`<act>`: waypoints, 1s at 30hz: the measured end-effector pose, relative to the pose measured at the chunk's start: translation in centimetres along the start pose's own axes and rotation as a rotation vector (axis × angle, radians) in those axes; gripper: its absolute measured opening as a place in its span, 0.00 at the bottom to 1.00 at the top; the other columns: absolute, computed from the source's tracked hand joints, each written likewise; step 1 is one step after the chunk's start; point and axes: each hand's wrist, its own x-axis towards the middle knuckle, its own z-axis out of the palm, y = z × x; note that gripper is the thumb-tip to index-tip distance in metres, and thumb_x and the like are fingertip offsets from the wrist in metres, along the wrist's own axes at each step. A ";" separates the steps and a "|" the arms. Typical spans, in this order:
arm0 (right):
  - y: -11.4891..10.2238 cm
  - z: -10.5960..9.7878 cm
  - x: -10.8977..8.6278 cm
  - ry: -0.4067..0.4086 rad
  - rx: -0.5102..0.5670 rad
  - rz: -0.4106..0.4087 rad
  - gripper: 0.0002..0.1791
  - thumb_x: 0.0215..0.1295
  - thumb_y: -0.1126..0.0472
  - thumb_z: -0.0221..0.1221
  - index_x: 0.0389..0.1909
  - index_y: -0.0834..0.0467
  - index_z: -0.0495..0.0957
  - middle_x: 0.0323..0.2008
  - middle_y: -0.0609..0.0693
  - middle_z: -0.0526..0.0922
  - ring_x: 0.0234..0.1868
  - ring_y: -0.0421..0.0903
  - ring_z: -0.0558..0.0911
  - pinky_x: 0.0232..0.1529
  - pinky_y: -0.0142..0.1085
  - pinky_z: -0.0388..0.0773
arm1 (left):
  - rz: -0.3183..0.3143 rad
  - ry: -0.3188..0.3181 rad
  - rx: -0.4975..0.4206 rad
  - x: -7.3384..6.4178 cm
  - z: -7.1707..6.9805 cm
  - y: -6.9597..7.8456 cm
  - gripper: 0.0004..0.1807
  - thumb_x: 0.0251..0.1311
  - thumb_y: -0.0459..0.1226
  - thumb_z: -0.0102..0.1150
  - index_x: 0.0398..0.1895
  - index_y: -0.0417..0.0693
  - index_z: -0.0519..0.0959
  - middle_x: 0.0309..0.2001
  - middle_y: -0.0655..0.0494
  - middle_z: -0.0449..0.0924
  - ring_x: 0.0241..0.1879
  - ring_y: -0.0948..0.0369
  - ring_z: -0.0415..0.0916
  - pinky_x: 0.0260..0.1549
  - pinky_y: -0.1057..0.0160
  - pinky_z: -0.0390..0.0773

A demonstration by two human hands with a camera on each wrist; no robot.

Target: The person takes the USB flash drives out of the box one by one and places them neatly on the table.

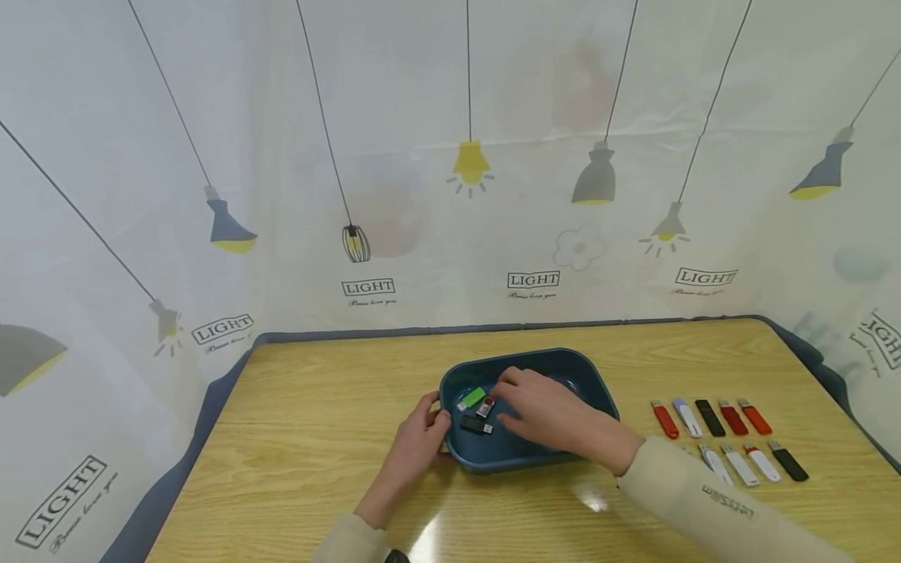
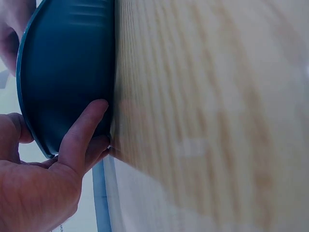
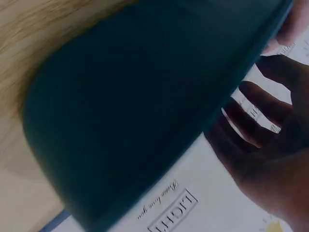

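Note:
A dark blue plastic bin [image 1: 493,463] sits on the table. My left hand [image 1: 415,439] grips its left end, the thumb at the rim and the fingers along the outer wall, as the left wrist view shows. Inside lie a green USB stick [image 1: 473,397], a silver swivel USB stick [image 1: 485,407] with a red part, and a black USB stick [image 1: 475,424]. My right hand [image 1: 545,410] reaches over the bin with fingers spread and bent slightly, close to these sticks. Nothing shows between its fingers; in the right wrist view the bin wall hides the fingertips.
Two rows of USB sticks lie on the table [image 1: 317,438] right of the bin, among them a red one [image 1: 665,419], a black one [image 1: 710,417] and a white one [image 1: 762,463]. My right sleeve [image 1: 711,500] passes near them. A printed curtain [image 1: 422,102] hangs behind.

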 end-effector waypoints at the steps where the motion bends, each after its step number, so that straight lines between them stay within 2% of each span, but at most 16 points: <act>1: 0.0 0.2 0.3 -0.026 0.002 0.020 0.15 0.69 0.59 0.67 0.54 0.57 0.84 0.49 0.52 0.80 0.45 0.49 0.80 0.40 0.42 0.83 | 0.001 0.000 0.004 0.0 0.0 0.0 0.29 0.78 0.39 0.45 0.77 0.36 0.60 0.67 0.28 0.72 0.56 0.42 0.80 0.37 0.51 0.90; 7: -0.1 1.8 1.6 -0.165 -0.028 0.128 0.20 0.70 0.57 0.66 0.61 0.53 0.83 0.44 0.51 0.80 0.40 0.47 0.78 0.39 0.43 0.81 | -0.010 0.000 0.013 0.2 0.1 -0.2 0.28 0.79 0.39 0.45 0.77 0.38 0.61 0.66 0.29 0.73 0.56 0.42 0.80 0.37 0.51 0.90; 13: 0.0 2.6 2.0 -0.236 -0.047 0.157 0.24 0.69 0.58 0.67 0.66 0.49 0.79 0.44 0.51 0.81 0.40 0.48 0.78 0.41 0.45 0.81 | 0.001 -0.001 -0.004 0.0 0.1 -0.1 0.28 0.78 0.38 0.45 0.77 0.37 0.61 0.65 0.29 0.74 0.55 0.42 0.81 0.37 0.50 0.90; 17: 0.2 2.8 2.0 -0.227 -0.057 0.136 0.25 0.68 0.59 0.67 0.65 0.49 0.79 0.43 0.52 0.80 0.39 0.48 0.77 0.41 0.46 0.81 | 0.007 0.001 -0.007 -0.1 0.1 -0.1 0.29 0.78 0.38 0.46 0.77 0.37 0.61 0.65 0.28 0.73 0.55 0.41 0.81 0.37 0.49 0.90; 24: 0.7 2.7 1.5 -0.184 -0.048 0.085 0.17 0.68 0.61 0.66 0.57 0.50 0.82 0.42 0.52 0.79 0.37 0.48 0.77 0.37 0.46 0.80 | -0.013 0.002 0.004 0.1 0.0 -0.2 0.28 0.79 0.39 0.45 0.77 0.39 0.62 0.66 0.30 0.73 0.57 0.42 0.80 0.38 0.51 0.90; 27: 0.8 2.7 1.5 -0.152 -0.037 0.089 0.14 0.70 0.61 0.65 0.54 0.51 0.82 0.40 0.51 0.77 0.34 0.47 0.74 0.35 0.44 0.77 | -0.016 -0.002 -0.001 0.2 0.0 -0.3 0.28 0.79 0.39 0.44 0.77 0.39 0.61 0.66 0.30 0.73 0.56 0.42 0.80 0.39 0.51 0.90; 30: 0.7 2.8 1.7 -0.088 -0.016 0.134 0.14 0.70 0.59 0.65 0.55 0.56 0.81 0.38 0.53 0.75 0.32 0.48 0.72 0.33 0.44 0.76 | -0.014 -0.002 0.008 0.2 0.0 -0.3 0.28 0.79 0.39 0.44 0.77 0.38 0.61 0.66 0.30 0.73 0.56 0.43 0.80 0.39 0.51 0.90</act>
